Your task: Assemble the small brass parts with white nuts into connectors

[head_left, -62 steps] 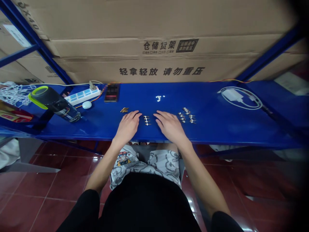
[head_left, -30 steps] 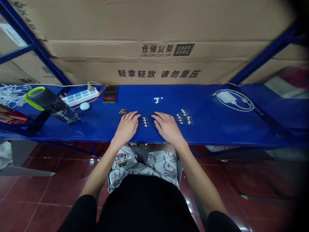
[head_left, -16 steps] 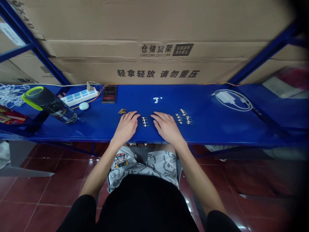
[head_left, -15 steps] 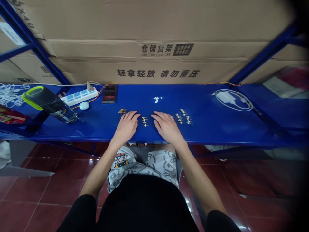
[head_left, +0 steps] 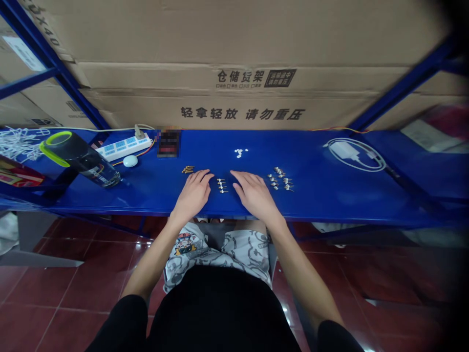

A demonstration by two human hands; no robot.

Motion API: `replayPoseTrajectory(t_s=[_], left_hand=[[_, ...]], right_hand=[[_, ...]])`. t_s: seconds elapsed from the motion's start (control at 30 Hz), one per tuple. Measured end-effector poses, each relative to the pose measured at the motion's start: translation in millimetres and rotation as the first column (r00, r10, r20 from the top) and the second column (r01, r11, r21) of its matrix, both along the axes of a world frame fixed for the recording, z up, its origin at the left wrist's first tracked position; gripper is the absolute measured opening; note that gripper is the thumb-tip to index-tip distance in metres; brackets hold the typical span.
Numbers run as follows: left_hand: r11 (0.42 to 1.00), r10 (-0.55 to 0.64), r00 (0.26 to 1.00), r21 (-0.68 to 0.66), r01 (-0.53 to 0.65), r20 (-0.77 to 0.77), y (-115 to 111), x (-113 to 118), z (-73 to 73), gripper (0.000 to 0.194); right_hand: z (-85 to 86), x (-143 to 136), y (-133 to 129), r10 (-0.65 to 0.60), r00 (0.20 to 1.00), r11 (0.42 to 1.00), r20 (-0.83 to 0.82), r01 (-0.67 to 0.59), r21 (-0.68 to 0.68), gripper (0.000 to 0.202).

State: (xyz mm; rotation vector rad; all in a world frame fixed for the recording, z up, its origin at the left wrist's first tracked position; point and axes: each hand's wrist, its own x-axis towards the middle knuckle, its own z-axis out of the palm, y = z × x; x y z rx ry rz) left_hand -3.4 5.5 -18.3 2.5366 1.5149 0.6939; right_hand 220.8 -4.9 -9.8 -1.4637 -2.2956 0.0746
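Note:
My left hand (head_left: 195, 190) rests on the blue shelf top (head_left: 311, 195), fingers outstretched and holding nothing. Across from it lies my right hand (head_left: 253, 189), also open, its thumb apart from the fingers. Between the two hands sits a short column of small white pieces with thin gold-coloured pins (head_left: 221, 186). Just beyond my left fingertips is a little pile of gold-coloured pins or screws (head_left: 188, 169). To the right of my right hand, more white pieces with pins (head_left: 281, 179) lie in a cluster. Farther back is a small heap of loose white pieces (head_left: 239, 152).
A dark bottle with a lime-green loop (head_left: 86, 159) lies tilted at left, near a white power strip (head_left: 124, 145) and a pale round object (head_left: 130, 161). A blurred dark box (head_left: 168, 143) stands behind. A coiled white cable with charger (head_left: 346, 150) is at right. Cardboard (head_left: 234, 39) backs the shelf.
The whole view has shifted slightly right and down. Both hands and the small pieces keep the same places on the shelf.

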Motion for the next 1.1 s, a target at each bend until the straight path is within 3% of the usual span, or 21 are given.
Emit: replayPoseTrajectory(t_s=[0.13,0.27,0.43,0.83,1.1], left_hand=[[0.998,0.047,0.988,-0.036,-0.042,0.146,0.6,-1.3,2.6,0.051],[0.995,0.1,0.952,-0.047,-0.091,0.288,0.8,-4.2,5.9,0.054],[0.989,0.146,0.902,-0.064,-0.132,0.407,1.9,-7.1,5.6,0.053],[0.992,0.104,0.912,-0.108,-0.067,0.396,3.9,-6.8,1.6,0.051],[0.994,0.071,0.923,-0.099,-0.036,0.378,3.2,-7.6,3.0,0.048]], right_hand=[[3.0,-17.5,-4.9,0.055,0.998,0.995,-0.033,-0.057,-0.078,0.059],[1.5,-43.0,-1.5,0.192,0.979,0.977,0.064,-0.184,-0.11,0.075],[0.9,-55.9,8.6,0.196,0.973,0.967,0.125,-0.17,-0.189,0.081],[6.4,13.1,7.7,0.029,0.962,0.978,0.27,0.029,-0.208,0.088],[3.1,47.9,13.3,-0.027,0.956,0.982,0.292,0.08,-0.173,0.088]])
